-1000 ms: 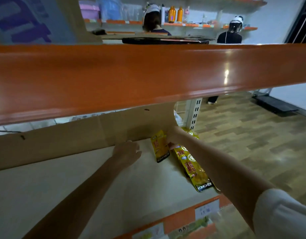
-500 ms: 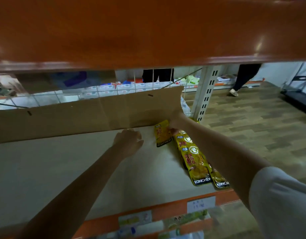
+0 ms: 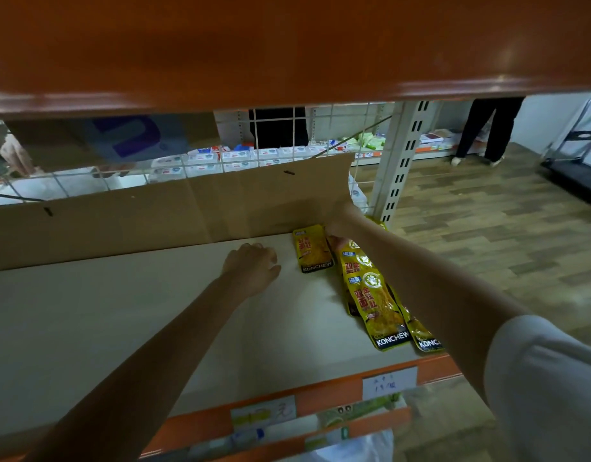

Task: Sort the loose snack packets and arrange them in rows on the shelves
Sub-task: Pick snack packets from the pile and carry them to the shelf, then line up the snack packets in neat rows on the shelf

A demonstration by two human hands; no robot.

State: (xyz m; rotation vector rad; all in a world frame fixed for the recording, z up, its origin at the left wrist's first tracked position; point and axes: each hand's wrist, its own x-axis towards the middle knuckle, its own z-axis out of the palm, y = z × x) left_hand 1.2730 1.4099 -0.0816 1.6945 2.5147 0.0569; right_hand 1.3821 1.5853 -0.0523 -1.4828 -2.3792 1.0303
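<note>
Right hand (image 3: pixel 337 225) seemingly pinches top of yellow packet row (image 3: pixel 374 295); left hand (image 3: pixel 252 268) rests loosely curled, empty, on shelf (image 3: pixel 120 311)

- A shop: orange-edged shelf (image 3: pixel 430 370) with price tag (image 3: pixel 389 383).
- Yellow snack packets (image 3: pixel 375 295) on it.
- Far racks (image 3: pixel 430 151) hold packaged goods.

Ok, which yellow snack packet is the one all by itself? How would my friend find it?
Look at the pale shelf with the cardboard along its back. Near the cardboard lies a small yellow packet. It lies alone, between the two hands, while the other packets overlap in a row.
</note>
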